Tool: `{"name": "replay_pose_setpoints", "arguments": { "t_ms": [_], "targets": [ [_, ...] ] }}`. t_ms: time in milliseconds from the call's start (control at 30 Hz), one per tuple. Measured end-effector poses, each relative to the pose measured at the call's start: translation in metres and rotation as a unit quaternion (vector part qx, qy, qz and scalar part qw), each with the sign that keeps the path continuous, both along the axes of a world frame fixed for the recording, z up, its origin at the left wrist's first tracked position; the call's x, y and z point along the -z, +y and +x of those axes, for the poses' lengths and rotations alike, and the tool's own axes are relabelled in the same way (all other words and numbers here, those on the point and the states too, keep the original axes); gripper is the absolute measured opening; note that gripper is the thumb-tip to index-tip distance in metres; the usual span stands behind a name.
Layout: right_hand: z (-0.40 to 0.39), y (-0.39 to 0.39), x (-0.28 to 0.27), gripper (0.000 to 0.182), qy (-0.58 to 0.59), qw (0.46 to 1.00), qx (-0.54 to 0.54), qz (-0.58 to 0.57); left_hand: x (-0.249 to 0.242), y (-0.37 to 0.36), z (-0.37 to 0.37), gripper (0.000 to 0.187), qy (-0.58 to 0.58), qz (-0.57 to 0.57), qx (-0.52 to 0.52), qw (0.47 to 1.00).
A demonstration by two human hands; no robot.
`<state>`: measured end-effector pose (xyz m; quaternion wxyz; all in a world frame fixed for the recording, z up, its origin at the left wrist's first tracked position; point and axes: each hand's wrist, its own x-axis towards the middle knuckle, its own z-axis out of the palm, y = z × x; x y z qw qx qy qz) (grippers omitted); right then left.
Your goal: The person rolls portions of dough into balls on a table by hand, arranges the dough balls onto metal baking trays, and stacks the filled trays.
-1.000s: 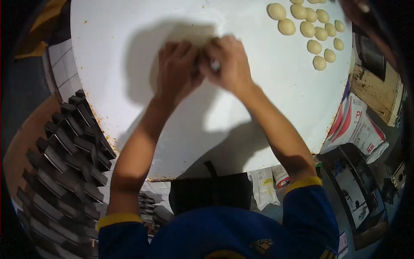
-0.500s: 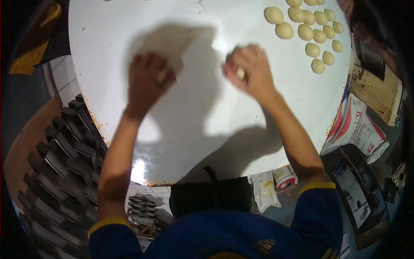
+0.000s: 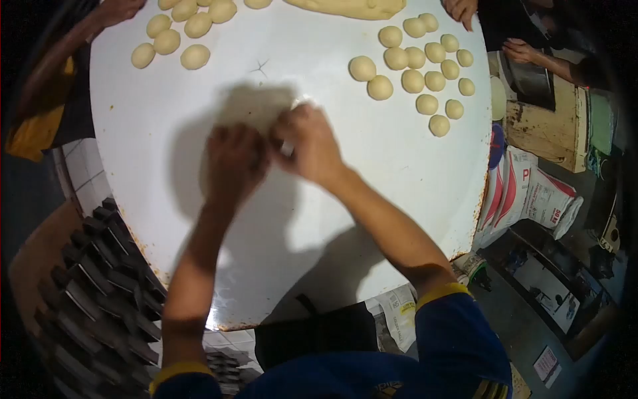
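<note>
On the white round table (image 3: 385, 226), my left hand (image 3: 234, 163) has its fingers curled in, palm down. My right hand (image 3: 309, 143) is close beside it on the right, also curled, with a pale patch showing between thumb and fingers. Both hands are slightly smeared by motion. A piece of dough showed in each grip half a second earlier; the fingers now mostly hide them. Round dough balls (image 3: 413, 81) lie in a loose group to the right. More dough balls (image 3: 198, 25) sit at the far left, and a long slab of dough (image 3: 352, 6) at the far edge.
Another person's hand (image 3: 460, 12) rests at the far right edge, another hand (image 3: 121, 8) at the far left. A third hand (image 3: 520, 51) is beyond the table at right. Dark metal pans (image 3: 93, 279) are stacked at left; printed sacks (image 3: 531, 196) stand at right.
My hands have come together, the right one moving left towards the left one. The view has shifted, so more dough balls, the slab and other people's hands show at the far side.
</note>
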<state>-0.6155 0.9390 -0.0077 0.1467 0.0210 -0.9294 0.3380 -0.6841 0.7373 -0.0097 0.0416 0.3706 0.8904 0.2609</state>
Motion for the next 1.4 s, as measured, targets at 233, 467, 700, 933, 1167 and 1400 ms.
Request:
{"name": "replay_pose_setpoints", "arguments": {
  "t_ms": [233,467,700,933,1167,1400],
  "targets": [
    [0.022,0.068,-0.002,0.017,0.011,0.992,-0.033,0.121,0.010,-0.054,-0.033,0.025,0.021,-0.029,0.041,0.998],
    [0.008,0.013,-0.017,0.022,-0.018,0.995,-0.021,-0.100,-0.019,0.009,0.000,0.030,-0.021,0.050,0.019,0.998],
    [0.014,0.086,-0.047,0.042,-0.201,0.955,-0.151,-0.158,-0.056,-0.027,-0.007,0.048,-0.094,-0.013,-0.015,0.995],
    [-0.064,0.166,-0.079,0.041,-0.072,0.991,0.108,-0.020,-0.080,0.065,-0.033,0.044,-0.127,0.105,0.026,0.986],
    [-0.107,0.163,-0.090,0.052,-0.047,0.991,0.095,0.079,-0.050,0.153,-0.028,0.081,-0.122,0.183,0.020,0.975],
    [-0.221,0.242,-0.062,0.090,0.038,0.974,0.219,0.049,-0.008,0.035,0.012,0.073,-0.086,0.091,0.008,0.992]
  ]
}}
